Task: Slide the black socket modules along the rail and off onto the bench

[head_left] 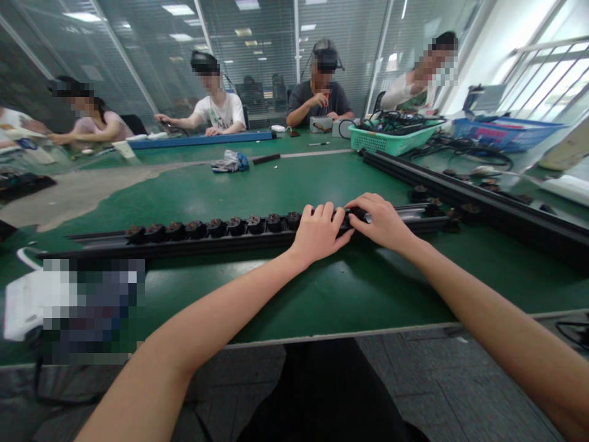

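Note:
A long black rail (207, 247) lies across the green table in front of me. A row of round black socket modules (235, 225) sits in its channel, reaching from the left part to my hands. My left hand (317, 234) is closed over the rail at the right end of that row, fingers over the top and thumb on the near side. Close beside it, my right hand (380, 222) pinches a black socket module (358, 213) at the channel; the fingers partly hide it. Right of my hands, a stretch of bare channel shows.
Another long black rail (460, 190) lies at the right, with loose black parts (492, 184) behind it. A green basket (391, 140) of cables and a blue basket (506, 135) stand farther back. Grey-blue gloves (230, 161) lie mid-table. Several people sit opposite.

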`<state>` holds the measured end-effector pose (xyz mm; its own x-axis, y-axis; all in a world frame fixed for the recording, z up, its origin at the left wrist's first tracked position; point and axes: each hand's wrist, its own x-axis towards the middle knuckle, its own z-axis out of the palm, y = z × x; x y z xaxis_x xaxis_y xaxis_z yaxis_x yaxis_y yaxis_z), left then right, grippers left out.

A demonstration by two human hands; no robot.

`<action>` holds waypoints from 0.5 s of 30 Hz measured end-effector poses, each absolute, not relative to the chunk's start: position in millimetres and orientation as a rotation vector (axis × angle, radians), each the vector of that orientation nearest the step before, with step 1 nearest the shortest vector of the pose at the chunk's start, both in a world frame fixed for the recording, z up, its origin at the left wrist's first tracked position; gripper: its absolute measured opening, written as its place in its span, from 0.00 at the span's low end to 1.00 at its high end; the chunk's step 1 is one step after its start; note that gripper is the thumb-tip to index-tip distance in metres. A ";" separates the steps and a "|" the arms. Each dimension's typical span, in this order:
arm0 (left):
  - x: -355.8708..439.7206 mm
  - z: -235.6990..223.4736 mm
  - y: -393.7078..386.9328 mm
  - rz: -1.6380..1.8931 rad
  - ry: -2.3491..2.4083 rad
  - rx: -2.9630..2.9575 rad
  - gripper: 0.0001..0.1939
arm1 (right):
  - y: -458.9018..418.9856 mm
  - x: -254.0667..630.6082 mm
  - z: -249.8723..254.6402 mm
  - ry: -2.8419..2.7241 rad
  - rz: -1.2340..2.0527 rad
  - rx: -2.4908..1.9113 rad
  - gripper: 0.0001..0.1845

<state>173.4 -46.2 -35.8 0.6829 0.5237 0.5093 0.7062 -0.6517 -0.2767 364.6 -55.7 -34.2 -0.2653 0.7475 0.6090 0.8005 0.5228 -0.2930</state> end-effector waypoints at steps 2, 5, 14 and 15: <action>173.2 -35.8 -46.1 -0.541 -0.949 -2.439 0.27 | -55.5 365.3 -34.1 -2.046 -0.097 -1.257 0.11; 172.9 -36.0 -46.0 -0.542 -0.947 -2.429 0.27 | -54.5 366.7 -34.0 -2.035 -0.088 -1.258 0.12; 173.1 -35.0 -46.8 -0.534 -0.956 -2.436 0.27 | -55.5 366.3 -31.4 -2.023 -0.072 -1.280 0.12; 173.1 -34.8 -46.9 -0.535 -0.959 -2.440 0.27 | -55.7 366.1 -31.3 -2.023 -0.075 -1.282 0.11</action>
<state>173.1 -46.9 -34.8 0.6811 0.5290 0.5062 0.7087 -0.6500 -0.2743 366.1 -55.7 -31.3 -0.2386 0.7625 0.6014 0.8047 0.5019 -0.3171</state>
